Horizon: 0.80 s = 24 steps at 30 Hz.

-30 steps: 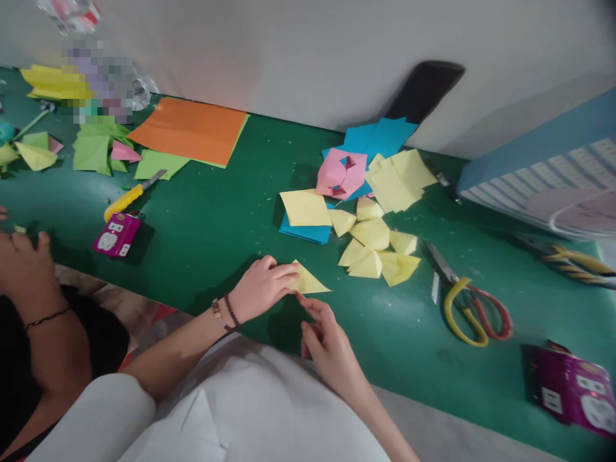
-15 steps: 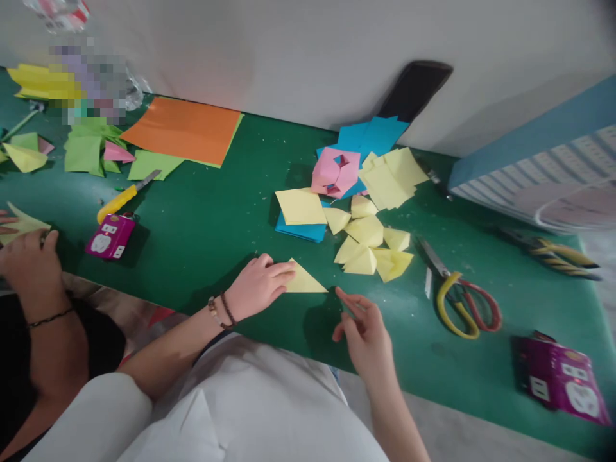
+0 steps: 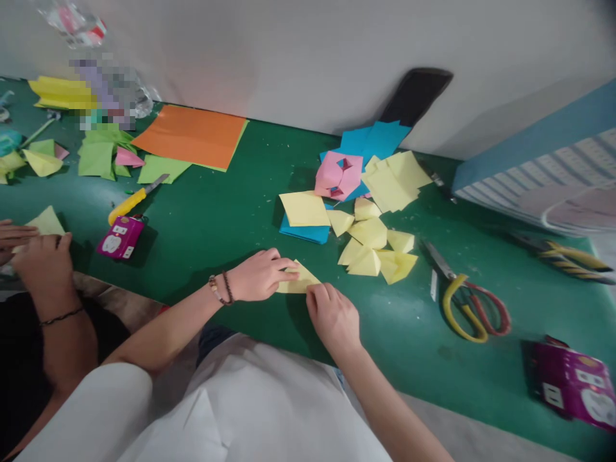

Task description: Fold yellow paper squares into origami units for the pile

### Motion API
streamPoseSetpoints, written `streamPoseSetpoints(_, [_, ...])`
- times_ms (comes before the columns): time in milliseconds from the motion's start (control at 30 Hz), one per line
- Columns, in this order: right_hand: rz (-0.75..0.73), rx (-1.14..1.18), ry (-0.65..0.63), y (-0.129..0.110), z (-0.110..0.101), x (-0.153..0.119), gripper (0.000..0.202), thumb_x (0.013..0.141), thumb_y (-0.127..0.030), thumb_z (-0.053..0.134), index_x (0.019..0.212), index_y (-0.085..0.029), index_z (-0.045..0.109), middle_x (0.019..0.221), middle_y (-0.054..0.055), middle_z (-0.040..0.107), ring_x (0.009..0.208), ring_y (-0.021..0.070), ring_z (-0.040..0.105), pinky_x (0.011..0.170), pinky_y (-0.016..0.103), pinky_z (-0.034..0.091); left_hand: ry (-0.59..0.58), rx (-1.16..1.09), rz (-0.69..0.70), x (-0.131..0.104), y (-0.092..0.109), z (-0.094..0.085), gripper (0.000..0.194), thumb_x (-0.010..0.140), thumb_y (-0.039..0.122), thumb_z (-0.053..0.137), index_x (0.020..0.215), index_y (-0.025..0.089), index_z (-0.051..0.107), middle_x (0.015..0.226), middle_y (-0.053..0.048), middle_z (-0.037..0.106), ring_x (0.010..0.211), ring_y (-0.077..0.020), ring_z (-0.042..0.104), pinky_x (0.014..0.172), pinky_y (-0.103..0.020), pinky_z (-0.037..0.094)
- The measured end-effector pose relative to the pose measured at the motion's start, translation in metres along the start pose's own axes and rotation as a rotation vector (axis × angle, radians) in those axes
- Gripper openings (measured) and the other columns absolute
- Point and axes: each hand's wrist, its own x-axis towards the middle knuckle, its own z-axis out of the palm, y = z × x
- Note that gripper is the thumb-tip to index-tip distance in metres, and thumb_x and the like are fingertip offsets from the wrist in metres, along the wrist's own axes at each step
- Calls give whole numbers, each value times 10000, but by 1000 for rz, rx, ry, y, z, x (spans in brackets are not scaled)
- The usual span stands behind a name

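Note:
A small folded sheet of yellow paper [image 3: 299, 281] lies near the table's front edge, between my two hands. My left hand [image 3: 258, 276] rests on its left part, fingers stretched out and pressing it down. At the paper's right corner my right hand [image 3: 335, 317] is closed, fingertips and thumb pinching it. Just beyond are a yellow square [image 3: 304, 209] over blue paper squares [image 3: 304, 232] and several folded yellow paper pieces [image 3: 368, 231]. A pink folded paper shape [image 3: 334, 173] sits behind them.
Scissors [image 3: 464, 305] and a purple box [image 3: 572, 384] lie to my right, pliers [image 3: 572, 255] farther off. Leftward are a yellow utility knife [image 3: 128, 205], another purple box [image 3: 121, 237] and orange paper [image 3: 192, 133]. A co-worker's hands [image 3: 44, 256] handle paper at far left.
My right hand has moved left and closed on the right corner of the yellow paper. My left hand stays on the paper. The view has shifted slightly.

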Motion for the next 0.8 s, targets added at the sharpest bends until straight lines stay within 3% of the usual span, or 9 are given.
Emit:
streamPoseSetpoints(433, [-96,99,-27,-49,23,17,291,976,-194,389,727,-201,540,599,15,539,534,135,495,514,293,282,-84,21,47,7,-10,-5,388,926,140,485,1281,250,595,1340,-45,549,983,-210,476,865,-314,419])
streamPoseSetpoints(633, [-86,205,-31,-70,29,18,304,966,-190,420,692,-199,549,590,18,553,528,134,510,510,280,314,-96,17,51,7,-12,-7,398,955,127,443,1304,262,578,1350,-29,552,983,-197,476,858,-298,426])
streamPoseSetpoints(733, [-101,310,-40,-62,18,18,267,966,-215,439,742,-215,584,644,8,600,579,123,562,559,250,394,-92,12,39,7,-11,-7,392,957,134,439,1293,270,588,1353,-32,553,982,-190,485,862,-296,432])
streamPoseSetpoints(800, [-65,356,-24,-43,5,16,209,972,-237,435,872,-225,619,723,15,639,643,127,597,607,241,440,-91,12,26,7,-9,-6,391,946,129,451,1276,277,600,1358,-28,550,985,-189,489,873,-302,434])
